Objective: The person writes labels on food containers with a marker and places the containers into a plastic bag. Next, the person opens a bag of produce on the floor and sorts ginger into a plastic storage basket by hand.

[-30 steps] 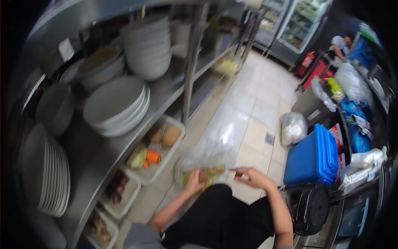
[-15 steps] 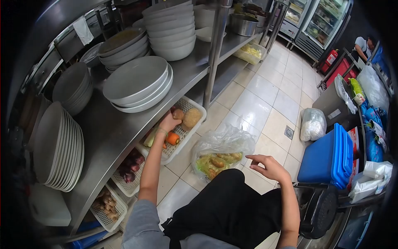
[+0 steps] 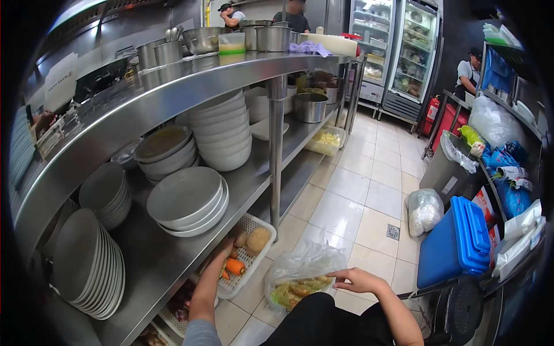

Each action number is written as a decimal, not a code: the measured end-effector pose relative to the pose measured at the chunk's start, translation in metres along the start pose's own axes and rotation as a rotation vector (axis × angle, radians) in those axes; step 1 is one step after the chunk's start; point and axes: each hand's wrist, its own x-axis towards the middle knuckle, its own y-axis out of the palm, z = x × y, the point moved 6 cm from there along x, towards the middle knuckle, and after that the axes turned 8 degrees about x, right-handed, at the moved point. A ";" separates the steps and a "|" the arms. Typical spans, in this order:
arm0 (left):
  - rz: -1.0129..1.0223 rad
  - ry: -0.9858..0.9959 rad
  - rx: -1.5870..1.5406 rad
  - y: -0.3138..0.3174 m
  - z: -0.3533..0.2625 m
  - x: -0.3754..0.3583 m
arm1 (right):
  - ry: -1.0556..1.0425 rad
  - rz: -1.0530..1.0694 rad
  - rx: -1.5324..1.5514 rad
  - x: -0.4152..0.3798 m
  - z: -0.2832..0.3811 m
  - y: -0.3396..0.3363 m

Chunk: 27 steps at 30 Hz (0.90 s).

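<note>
My left hand (image 3: 224,248) reaches into a white plastic basket (image 3: 252,279) under the steel shelf; its fingers are mostly hidden by the shelf edge and their hold does not show. Beside it lie an orange carrot (image 3: 235,266), a large round tan vegetable (image 3: 258,239) and a smaller brown one (image 3: 240,238). My right hand (image 3: 360,280) is open, fingers stretched out, over the edge of a clear plastic bag (image 3: 306,259). Yellow-brown lumpy produce (image 3: 300,288) with some green sits in that bag on the tiled floor, by my knee.
Stacked bowls (image 3: 222,132) and plates (image 3: 92,265) fill the shelf, whose post (image 3: 277,155) stands by the basket. Red onions (image 3: 180,303) are in another basket. To the right are a blue cooler box (image 3: 447,248) and a black stool (image 3: 464,308). Other people work farther off.
My view has lifted, showing the countertop and people at the back. My left hand has gone farther under the shelf edge. My right hand has come nearer the plastic bag.
</note>
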 end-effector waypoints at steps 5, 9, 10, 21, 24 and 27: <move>-0.074 -0.078 0.041 -0.009 -0.005 -0.009 | -0.003 0.031 0.038 0.001 0.001 0.001; -0.199 0.190 0.224 0.009 -0.032 -0.014 | 0.019 0.034 0.012 -0.003 0.001 0.001; -0.117 0.257 0.182 -0.025 -0.067 -0.054 | 0.033 0.035 0.000 -0.003 0.001 0.001; 0.375 0.705 0.356 0.198 -0.145 -0.192 | 0.058 0.049 -0.012 -0.006 -0.008 0.003; 0.397 0.671 0.460 0.186 -0.154 -0.209 | 0.061 0.065 -0.001 -0.007 -0.003 0.005; 0.379 0.685 0.512 0.203 -0.155 -0.209 | 0.056 0.075 0.000 -0.006 -0.002 0.008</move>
